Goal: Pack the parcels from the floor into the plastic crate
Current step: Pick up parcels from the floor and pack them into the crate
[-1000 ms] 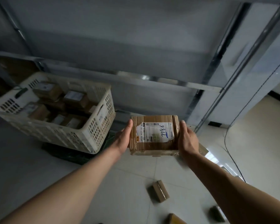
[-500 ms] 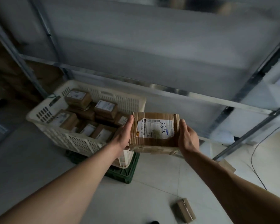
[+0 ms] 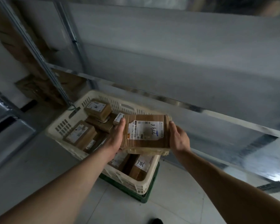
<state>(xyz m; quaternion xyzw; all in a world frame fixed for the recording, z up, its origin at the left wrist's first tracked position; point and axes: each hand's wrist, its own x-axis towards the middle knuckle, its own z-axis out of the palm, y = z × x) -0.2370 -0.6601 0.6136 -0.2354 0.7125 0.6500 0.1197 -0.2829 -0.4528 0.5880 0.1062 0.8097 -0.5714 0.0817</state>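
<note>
A brown cardboard parcel (image 3: pixel 145 131) with a white label and blue handwriting hangs flat above the right half of the cream plastic crate (image 3: pixel 58 126). My left hand (image 3: pixel 116 136) grips its left edge, thumb on top. On the opposite edge, my right hand (image 3: pixel 179 138) holds it the same way. Several labelled parcels lie in the crate, among them one at the back (image 3: pixel 98 107), one at the left (image 3: pixel 79 135) and one under the held parcel (image 3: pixel 141 165).
The cream crate stands on a dark green crate (image 3: pixel 136 196) on the light tiled floor. A metal shelf rail (image 3: pixel 200 110) runs close behind it, with a rack post (image 3: pixel 39 50) and stacked cardboard (image 3: pixel 39 88) at the left.
Both hands have carried the parcel left and forward from beside the crate to above it. The view has swung toward the crate, and the loose parcels on the floor have left the frame.
</note>
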